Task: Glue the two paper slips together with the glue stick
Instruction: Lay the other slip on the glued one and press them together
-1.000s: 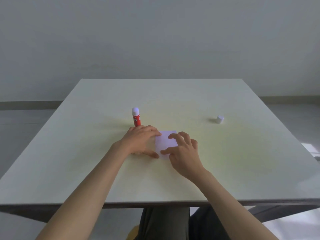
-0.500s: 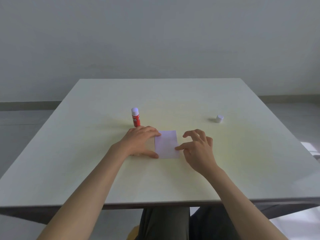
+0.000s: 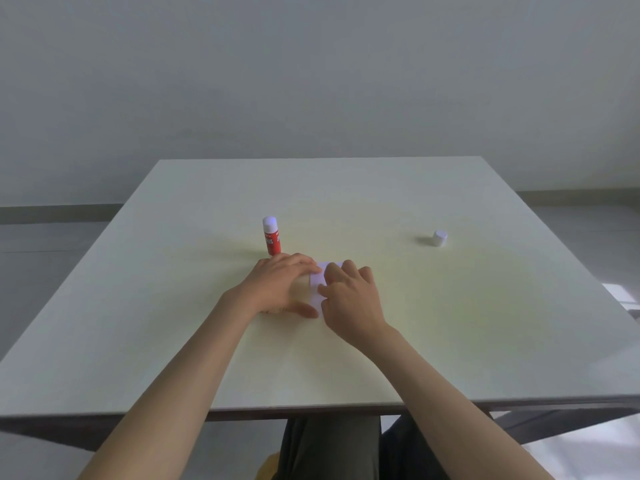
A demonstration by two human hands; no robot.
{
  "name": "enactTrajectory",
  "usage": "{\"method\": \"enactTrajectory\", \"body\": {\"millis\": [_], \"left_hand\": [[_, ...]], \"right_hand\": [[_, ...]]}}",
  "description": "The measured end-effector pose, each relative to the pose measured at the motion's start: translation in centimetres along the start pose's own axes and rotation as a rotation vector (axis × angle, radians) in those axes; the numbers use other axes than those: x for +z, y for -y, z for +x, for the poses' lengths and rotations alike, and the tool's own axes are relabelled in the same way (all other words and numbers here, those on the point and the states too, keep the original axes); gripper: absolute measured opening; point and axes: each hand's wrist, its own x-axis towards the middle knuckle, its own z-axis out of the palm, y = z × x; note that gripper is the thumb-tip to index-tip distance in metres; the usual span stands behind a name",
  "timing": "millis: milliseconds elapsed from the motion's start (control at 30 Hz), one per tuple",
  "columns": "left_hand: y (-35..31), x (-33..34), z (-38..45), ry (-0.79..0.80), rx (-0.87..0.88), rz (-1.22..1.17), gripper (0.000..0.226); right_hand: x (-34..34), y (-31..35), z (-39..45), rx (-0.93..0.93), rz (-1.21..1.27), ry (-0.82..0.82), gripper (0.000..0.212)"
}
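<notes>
Left hand point(image 3: 277, 285): lay flat, fingers spread, on the paper's left edge.
Right hand point(image 3: 349, 296): pressed down on the paper slips point(image 3: 317, 289), fingers loosely curled, gripping nothing.
Glue stick point(image 3: 271, 236): stood upright, uncapped, just behind the left hand.
Cap point(image 3: 439, 238): well apart, on the table point(image 3: 485, 323) to the right.

My right hand point(image 3: 349, 299) is back over the paper point(image 3: 319, 282) w/ fingers flat on it; half a sec ago it sat just off the right edge. Most of the sheet's now covered again.
</notes>
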Motion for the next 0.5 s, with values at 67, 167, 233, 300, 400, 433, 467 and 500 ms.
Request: {"method": "enactTrajectory", "body": {"millis": [67,167,233,300,400,433,467,500], "left_hand": [[-0.1,0.0,0.0,0.003,-0.008,0.005,0.082],[-0.2,-0.1,0.0,0.011,-0.011,0.006,0.081],[-0.2,-0.1,-0.1,0.011,-0.006,0.009,0.081],[-0.2,-0.2,-0.2,0.009,0.000,0.019,0.081],[-0.4,-0.3,-0.2,0.011,0.003,0.040,0.081],[-0.4,-0.4,-0.2,0.011,0.003,0.045,0.081],[-0.5,-0.4,-0.2,0.013,0.003,0.047,0.081],[-0.5,-0.4,-0.2,0.016,0.002,0.045,0.081]], "right_hand": [[0.4,-0.7,0.0,-0.002,0.000,0.020,0.017],[0.7,-2.1,-0.3,0.049,-0.009,0.085,0.033],[0.7,-2.7,-0.5,0.101,-0.031,0.081,0.034],[0.7,-2.9,-0.6,0.132,-0.055,0.081,0.034],[0.4,-2.5,-0.7,0.181,-0.061,0.049,0.023],[0.2,-2.1,-0.6,0.189,-0.086,0.030,0.016],[0.1,-1.5,-0.6,0.188,-0.105,0.017,0.013],[0.2,-1.1,-0.6,0.168,-0.124,-0.008,0.014]]}}
